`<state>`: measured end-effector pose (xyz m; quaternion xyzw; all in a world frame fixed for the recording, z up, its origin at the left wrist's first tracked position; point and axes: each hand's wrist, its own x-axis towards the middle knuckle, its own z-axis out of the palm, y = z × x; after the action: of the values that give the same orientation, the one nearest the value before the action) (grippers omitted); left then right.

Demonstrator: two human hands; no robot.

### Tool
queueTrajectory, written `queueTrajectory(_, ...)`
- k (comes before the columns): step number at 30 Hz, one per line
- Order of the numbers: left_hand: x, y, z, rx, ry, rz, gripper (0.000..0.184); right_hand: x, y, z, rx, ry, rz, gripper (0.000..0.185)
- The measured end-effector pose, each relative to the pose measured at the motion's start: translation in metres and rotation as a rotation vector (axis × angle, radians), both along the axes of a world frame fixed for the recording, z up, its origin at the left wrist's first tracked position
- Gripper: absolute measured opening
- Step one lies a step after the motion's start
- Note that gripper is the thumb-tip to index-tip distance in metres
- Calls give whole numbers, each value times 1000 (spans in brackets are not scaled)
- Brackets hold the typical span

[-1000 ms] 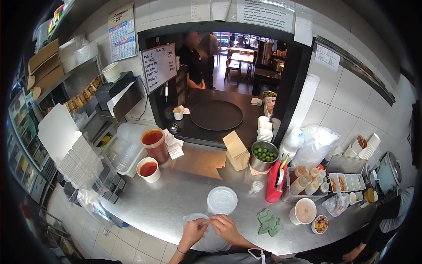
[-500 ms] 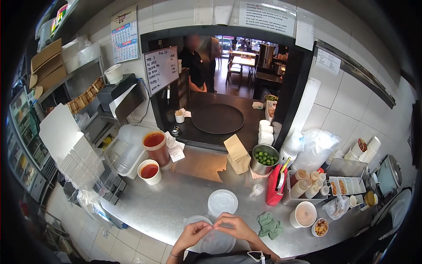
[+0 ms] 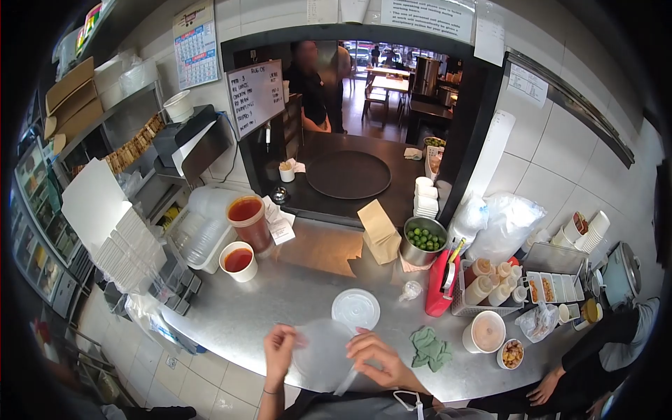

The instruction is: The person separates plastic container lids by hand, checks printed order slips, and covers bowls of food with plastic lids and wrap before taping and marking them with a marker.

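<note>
Observed at the steel tabletop: one person, both bare hands engaged. The left hand has thumb and fingers pinched together at one edge of a translucent plastic piece. The right hand has fingers curled at the opposite edge; whether they grip, I cannot tell. The piece is spread between the hands above the tabletop's near side; blur prevents telling lid from bag. Just beyond it lies a round translucent lid. A crumpled green cloth lies right of the right hand. Farther left, a white bowl of red liquid stands just beside a taller tub.
</note>
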<state>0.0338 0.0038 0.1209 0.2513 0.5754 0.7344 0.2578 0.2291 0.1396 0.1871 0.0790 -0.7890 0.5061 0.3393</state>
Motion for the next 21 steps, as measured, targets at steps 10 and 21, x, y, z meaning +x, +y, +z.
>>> queueTrajectory(10,6,-21,-43,-206,-430,-325,13,-28,4,-81,-683,-232,-107,6)
queueTrajectory(21,-15,-43,-114,-376,412,207,32,-74,4,-171,-160,-341,-422,31)
